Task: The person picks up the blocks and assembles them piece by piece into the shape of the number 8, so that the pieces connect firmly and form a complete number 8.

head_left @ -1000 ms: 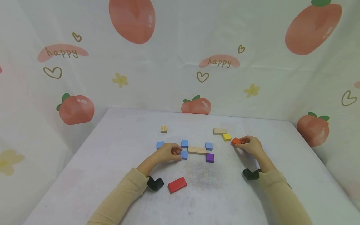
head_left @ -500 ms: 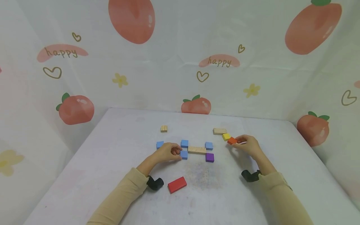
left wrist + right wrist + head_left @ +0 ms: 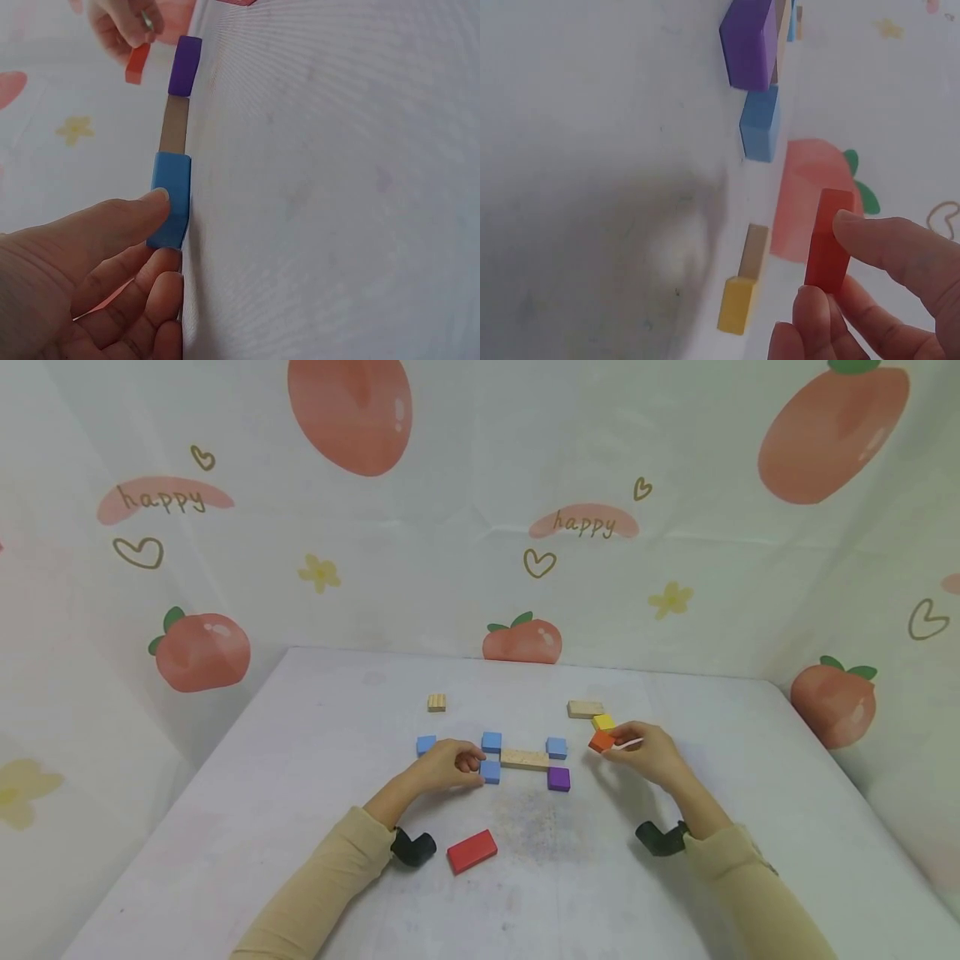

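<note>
My right hand (image 3: 647, 752) pinches an orange-red block (image 3: 601, 742) between thumb and fingers, above the table, with a shadow below. In the right wrist view the thumb lies on the side of the same orange-red block (image 3: 829, 240). My left hand (image 3: 447, 766) grips a blue block (image 3: 490, 772) at its left end, thumb on its side in the left wrist view. That block meets the near left end of a plain wooden plank (image 3: 525, 760). A purple block (image 3: 558, 779) sits at the plank's near right end. More blue blocks stand behind, one (image 3: 492, 742) at left, another (image 3: 557, 747) at right.
A yellow block (image 3: 603, 722) touches a pale wooden block (image 3: 585, 709) behind the right hand. Another blue block (image 3: 426, 744) is partly hidden behind the left hand. A striped wooden block (image 3: 437, 702) lies farther back; a red block (image 3: 472, 852) lies in front.
My right hand has carried the orange-red block to the left, past the front of the yellow block toward the plank. The left hand has stayed at its blue block.
</note>
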The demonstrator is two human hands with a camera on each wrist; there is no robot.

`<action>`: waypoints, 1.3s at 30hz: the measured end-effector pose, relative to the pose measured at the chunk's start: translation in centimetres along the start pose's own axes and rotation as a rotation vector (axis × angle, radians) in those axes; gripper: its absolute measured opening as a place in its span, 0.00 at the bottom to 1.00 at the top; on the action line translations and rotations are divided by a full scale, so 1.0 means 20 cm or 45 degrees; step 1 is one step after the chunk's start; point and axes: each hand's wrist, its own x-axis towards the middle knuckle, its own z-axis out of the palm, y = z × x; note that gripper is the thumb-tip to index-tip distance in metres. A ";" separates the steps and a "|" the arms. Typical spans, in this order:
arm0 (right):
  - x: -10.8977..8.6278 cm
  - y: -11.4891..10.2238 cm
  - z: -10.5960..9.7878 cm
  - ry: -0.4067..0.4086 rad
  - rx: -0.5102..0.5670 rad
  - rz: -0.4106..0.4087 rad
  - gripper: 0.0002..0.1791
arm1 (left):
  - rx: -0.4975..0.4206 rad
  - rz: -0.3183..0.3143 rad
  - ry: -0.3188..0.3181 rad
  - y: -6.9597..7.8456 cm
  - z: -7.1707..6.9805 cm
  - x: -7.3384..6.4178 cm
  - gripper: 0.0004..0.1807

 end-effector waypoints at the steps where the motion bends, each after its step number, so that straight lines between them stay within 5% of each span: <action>1: 0.00 0.00 0.00 -0.001 -0.004 -0.010 0.24 | -0.001 -0.001 -0.001 0.00 0.00 0.00 0.18; 33: -0.11 -0.06 0.09 -0.063 -0.006 -0.270 0.18 | -0.026 0.024 -0.004 -0.02 0.00 0.00 0.18; 39: -0.12 -0.08 0.10 -0.095 -0.022 -0.253 0.18 | -0.025 0.043 -0.003 -0.02 0.00 0.00 0.18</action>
